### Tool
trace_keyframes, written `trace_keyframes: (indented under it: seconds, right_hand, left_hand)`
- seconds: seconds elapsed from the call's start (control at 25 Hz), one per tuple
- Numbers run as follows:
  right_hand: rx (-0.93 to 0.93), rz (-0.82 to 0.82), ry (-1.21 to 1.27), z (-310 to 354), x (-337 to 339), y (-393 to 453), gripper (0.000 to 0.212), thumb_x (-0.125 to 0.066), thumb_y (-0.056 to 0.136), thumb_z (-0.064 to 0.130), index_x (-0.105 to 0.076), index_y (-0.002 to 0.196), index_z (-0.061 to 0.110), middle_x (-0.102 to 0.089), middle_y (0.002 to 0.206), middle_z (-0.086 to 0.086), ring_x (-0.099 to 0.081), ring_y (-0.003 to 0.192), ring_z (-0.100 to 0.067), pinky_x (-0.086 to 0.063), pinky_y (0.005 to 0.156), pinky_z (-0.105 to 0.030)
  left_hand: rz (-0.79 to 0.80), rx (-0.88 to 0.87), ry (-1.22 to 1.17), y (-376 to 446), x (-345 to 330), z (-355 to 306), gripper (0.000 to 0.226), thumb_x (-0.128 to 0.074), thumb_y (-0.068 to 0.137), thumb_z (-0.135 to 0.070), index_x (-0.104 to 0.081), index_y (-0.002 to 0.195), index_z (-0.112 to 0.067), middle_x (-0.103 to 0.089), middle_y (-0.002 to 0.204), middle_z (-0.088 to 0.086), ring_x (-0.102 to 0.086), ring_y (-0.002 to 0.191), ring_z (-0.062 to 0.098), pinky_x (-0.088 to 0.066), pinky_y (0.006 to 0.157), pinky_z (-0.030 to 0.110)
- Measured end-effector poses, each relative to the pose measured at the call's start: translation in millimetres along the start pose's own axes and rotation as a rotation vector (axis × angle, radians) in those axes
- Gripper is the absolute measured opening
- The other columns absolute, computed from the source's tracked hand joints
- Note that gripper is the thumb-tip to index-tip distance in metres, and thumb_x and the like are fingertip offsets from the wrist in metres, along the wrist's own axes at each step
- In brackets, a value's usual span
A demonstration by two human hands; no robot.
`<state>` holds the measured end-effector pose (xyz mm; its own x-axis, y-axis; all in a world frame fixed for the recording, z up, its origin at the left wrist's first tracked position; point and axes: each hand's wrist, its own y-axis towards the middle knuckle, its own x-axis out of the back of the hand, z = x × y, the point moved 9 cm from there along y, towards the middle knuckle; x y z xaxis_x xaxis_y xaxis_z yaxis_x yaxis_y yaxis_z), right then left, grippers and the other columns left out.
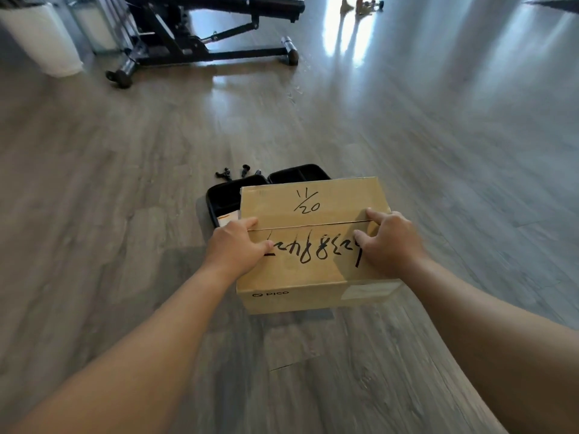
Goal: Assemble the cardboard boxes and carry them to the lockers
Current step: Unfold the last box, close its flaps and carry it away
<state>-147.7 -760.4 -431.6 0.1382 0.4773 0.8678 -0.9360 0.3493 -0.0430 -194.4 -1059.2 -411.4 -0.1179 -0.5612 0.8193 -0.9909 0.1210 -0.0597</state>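
Two bare forearms reach forward from the lower corners of the view to a closed cardboard box [310,245] standing on the floor. The left hand [235,247] lies on the box's top at its left end, fingers curled down against the seam between the two closed flaps and thumb stretched along the near flap. The right hand [390,242] lies on the top at the right end, index finger extended along the seam and the other fingers bent onto the near flap; neither hand wraps round an edge, both press down on the lid. The box thus sits directly beneath and between the two hands, with its near face toward the viewer.

That near face carries a small printed logo reading "PICO" at lower left and a pale label at lower right, too blurred to read. Black marker writing runs across the near flap between the hands, upside down and not legible; the far flap bears "11/20" written as a fraction.

Just beyond the left hand, an open black case [266,189] lies on the floor touching or close behind the box, with small black parts [233,173] beside it. The floor [125,183] is grey wood-look planking with window glare. Far off stands a black weight bench [206,32], with a white cylinder [40,36] at the upper left
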Motion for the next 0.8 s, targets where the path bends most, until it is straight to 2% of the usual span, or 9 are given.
trace_keyframes:
  seconds: [0.16, 0.32, 0.56, 0.72, 0.8]
  right_hand:
    - [0.099, 0.097, -0.022, 93, 54, -26, 0.061, -0.067, 0.091, 0.047, -0.052, 0.146, 0.026, -0.056, 0.126, -0.012, -0.058, 0.109, -0.029, -0.045, 0.082, -0.033]
    - [0.208, 0.229, -0.041, 216, 137, -75, 0.068, -0.067, 0.089, 0.050, -0.046, 0.150, 0.028, -0.053, 0.131, -0.010, -0.056, 0.117, -0.027, -0.048, 0.093, -0.036]
    - [0.456, 0.445, -0.105, 377, 244, -180, 0.074, -0.064, 0.089, 0.053, -0.039, 0.155, 0.030, -0.048, 0.140, -0.008, -0.054, 0.122, -0.028, -0.047, 0.096, -0.037]
    - [0.711, 0.556, -0.181, 474, 292, -277, 0.067, -0.061, 0.092, 0.052, -0.040, 0.152, 0.030, -0.051, 0.138, -0.010, -0.052, 0.126, -0.031, -0.044, 0.103, -0.039]
    - [0.802, 0.611, -0.192, 512, 303, -323, 0.066, -0.061, 0.092, 0.050, -0.040, 0.151, 0.031, -0.051, 0.140, -0.011, -0.051, 0.128, -0.031, -0.042, 0.105, -0.038]
  left_hand:
    - [-0.022, 0.104, 0.048, -37, 110, -8, 0.067, -0.074, 0.085, -0.043, -0.052, 0.144, -0.022, -0.062, 0.136, 0.001, -0.059, 0.122, 0.024, -0.047, 0.093, 0.032]
    - [-0.068, 0.254, 0.036, -113, 258, -23, 0.070, -0.075, 0.082, -0.045, -0.051, 0.145, -0.027, -0.064, 0.134, 0.001, -0.060, 0.119, 0.024, -0.052, 0.096, 0.036]
    - [-0.188, 0.546, 0.046, -279, 437, -55, 0.064, -0.069, 0.086, -0.047, -0.050, 0.145, -0.032, -0.064, 0.134, 0.001, -0.062, 0.118, 0.023, -0.049, 0.092, 0.031]
    - [-0.338, 0.739, 0.008, -416, 523, -67, 0.064, -0.069, 0.087, -0.047, -0.049, 0.146, -0.033, -0.068, 0.125, -0.001, -0.065, 0.108, 0.020, -0.050, 0.086, 0.029]
    - [-0.394, 0.810, -0.011, -475, 554, -72, 0.063, -0.069, 0.087, -0.046, -0.049, 0.146, -0.033, -0.067, 0.127, -0.001, -0.064, 0.110, 0.021, -0.050, 0.088, 0.029]
